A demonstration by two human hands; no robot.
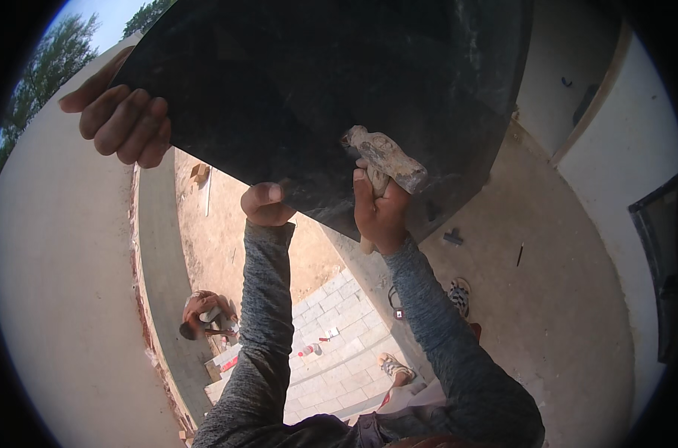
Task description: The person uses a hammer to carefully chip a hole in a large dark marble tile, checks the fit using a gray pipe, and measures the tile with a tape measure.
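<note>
Both forearms rise from the lower edge in grey knit sleeves, converging upward. Left hand (266,203): raised, fingers curled, thumb tip facing the camera, pressed against the lower edge of what it supports. Right hand (380,213): raised beside it, slightly higher, palm toward the left, fingers wrapped in a closed grip. Wrists are near each other but apart. Elbows are bent, and the right arm angles in from the lower right.

Both forearms in grey heathered knit long sleeves, snug ribbed cuffs at wrists. Left hand (266,203) and right hand (380,213) bare, no gloves. Patterned sandal (393,366) on foot.
</note>
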